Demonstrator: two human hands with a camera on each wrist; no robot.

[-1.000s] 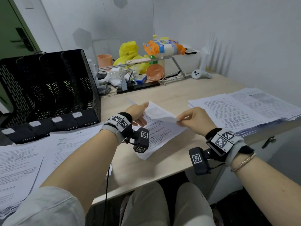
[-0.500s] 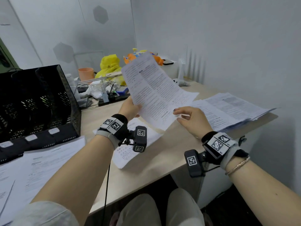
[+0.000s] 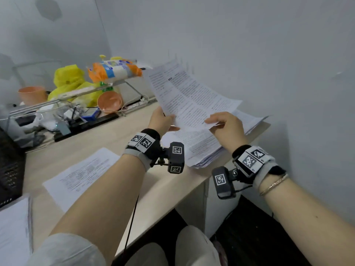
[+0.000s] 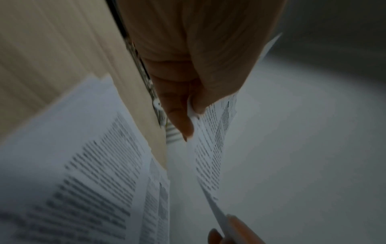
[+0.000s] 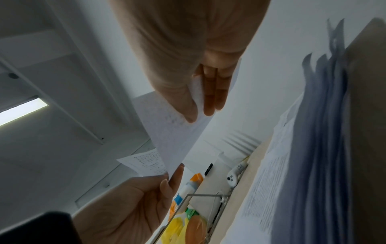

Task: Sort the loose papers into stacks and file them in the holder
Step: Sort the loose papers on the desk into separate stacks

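Printed sheet (image 3: 189, 96) held up off the bench (image 3: 107, 139), pinched at its near edge by the left hand (image 3: 160, 120) at 9 o'clock and the right hand (image 3: 226, 124) at 3 o'clock, thumb over and fingers under on each. Directly below, toward 5 o'clock, a thick paper stack (image 3: 201, 148) lying at the bench's right end. Single loose page (image 3: 80, 174) flat at 8 o'clock, with the black holder (image 3: 9, 169) beyond it at the far left edge.

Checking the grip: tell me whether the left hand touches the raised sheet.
Touching. The left wrist view shows the left hand pinching the raised sheet between thumb and finger.
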